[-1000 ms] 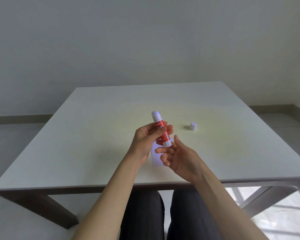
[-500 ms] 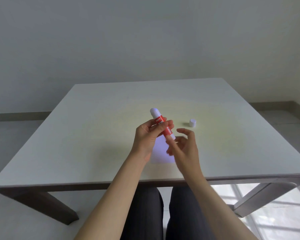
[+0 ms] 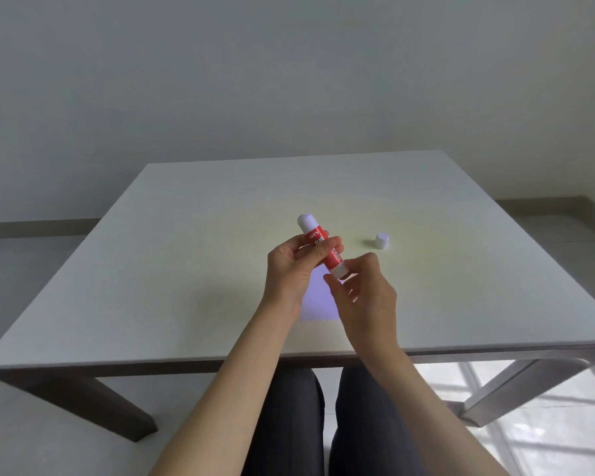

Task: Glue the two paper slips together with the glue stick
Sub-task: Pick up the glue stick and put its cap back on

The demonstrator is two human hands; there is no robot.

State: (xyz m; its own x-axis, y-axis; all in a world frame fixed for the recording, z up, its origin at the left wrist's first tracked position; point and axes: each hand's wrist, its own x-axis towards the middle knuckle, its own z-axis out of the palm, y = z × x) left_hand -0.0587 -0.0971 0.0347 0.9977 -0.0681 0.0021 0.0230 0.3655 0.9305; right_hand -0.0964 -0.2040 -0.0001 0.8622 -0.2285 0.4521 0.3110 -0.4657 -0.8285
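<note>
Nearest the camera, the person's dark trousers (image 3: 289,424) are showing below the near edge of the white tabletop (image 3: 152,269), and both bare forearms are reaching up over that edge. The right hand (image 3: 364,297) is hanging above the tabletop just right of centre, its thumb and fingers (image 3: 330,281) curling together around the white bottom end of the glue stick (image 3: 323,249) and touching it. The left hand (image 3: 292,266) is sitting just to the left, its fingers pinching the red middle of the glue stick between thumb and fingertips. The glue stick is tilting, its white bottom end pointing near and right, its other white end pointing far and left, and it is being held up off the tabletop. Under and between the two hands, a pale lilac paper slip (image 3: 318,302) is lying flat on the tabletop; I cannot tell whether it is one slip or two stacked. Farther off to the right, well apart from the hands, a small white cap (image 3: 381,240) is standing on the tabletop. Beyond the far edge, a plain grey wall (image 3: 289,80) is filling the background.
</note>
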